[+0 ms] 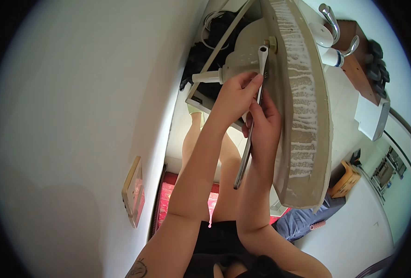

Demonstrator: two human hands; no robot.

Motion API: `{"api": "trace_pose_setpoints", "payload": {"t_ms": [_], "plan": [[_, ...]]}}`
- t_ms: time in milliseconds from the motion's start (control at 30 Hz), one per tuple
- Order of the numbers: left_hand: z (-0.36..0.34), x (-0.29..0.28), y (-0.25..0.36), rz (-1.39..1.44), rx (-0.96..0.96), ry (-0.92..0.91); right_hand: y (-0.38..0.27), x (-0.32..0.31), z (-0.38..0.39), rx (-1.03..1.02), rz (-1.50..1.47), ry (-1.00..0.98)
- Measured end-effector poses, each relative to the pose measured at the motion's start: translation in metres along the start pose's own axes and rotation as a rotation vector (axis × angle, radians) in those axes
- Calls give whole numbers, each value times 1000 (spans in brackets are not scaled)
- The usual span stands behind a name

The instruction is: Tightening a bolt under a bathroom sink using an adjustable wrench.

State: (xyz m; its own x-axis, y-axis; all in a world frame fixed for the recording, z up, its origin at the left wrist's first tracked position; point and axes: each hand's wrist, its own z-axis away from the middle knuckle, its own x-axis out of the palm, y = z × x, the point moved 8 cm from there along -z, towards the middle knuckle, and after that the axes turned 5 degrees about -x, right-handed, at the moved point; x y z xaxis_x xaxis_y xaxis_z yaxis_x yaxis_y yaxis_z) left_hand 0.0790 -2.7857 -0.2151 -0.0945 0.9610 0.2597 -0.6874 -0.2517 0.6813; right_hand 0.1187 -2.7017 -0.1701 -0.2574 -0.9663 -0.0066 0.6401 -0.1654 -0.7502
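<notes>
The left hand (236,98) and right hand (266,123) both grip the wrench (245,156), ring end just beside the nut (273,44) on the basin (302,111), seemingly aligning, which calls for seating it squarely.

Downward fisheye view, head height

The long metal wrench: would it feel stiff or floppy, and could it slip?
The wrench is probably stiff: its long shaft looks straight and metallic. It may feel heavy for its slimness, as it appears metal from end to end. Its smooth, shiny surface could be slippery.
</notes>
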Motion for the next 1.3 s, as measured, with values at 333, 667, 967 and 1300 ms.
{"api": "trace_pose_setpoints", "payload": {"t_ms": [333, 667, 967, 1300], "plan": [[-27, 9, 14, 60, -84, -64, -15, 6, -8, -52, -73, 28], [-20, 8, 30, -183, -240, -116, -19, 16, -8, -67, -313, 48], [39, 19, 28, 144, -129, -148, -13, 4, -11, -73, -502, 182], [129, 27, 52, -508, -139, -44, -18, 1, -26, -256, -354, -41]]}}
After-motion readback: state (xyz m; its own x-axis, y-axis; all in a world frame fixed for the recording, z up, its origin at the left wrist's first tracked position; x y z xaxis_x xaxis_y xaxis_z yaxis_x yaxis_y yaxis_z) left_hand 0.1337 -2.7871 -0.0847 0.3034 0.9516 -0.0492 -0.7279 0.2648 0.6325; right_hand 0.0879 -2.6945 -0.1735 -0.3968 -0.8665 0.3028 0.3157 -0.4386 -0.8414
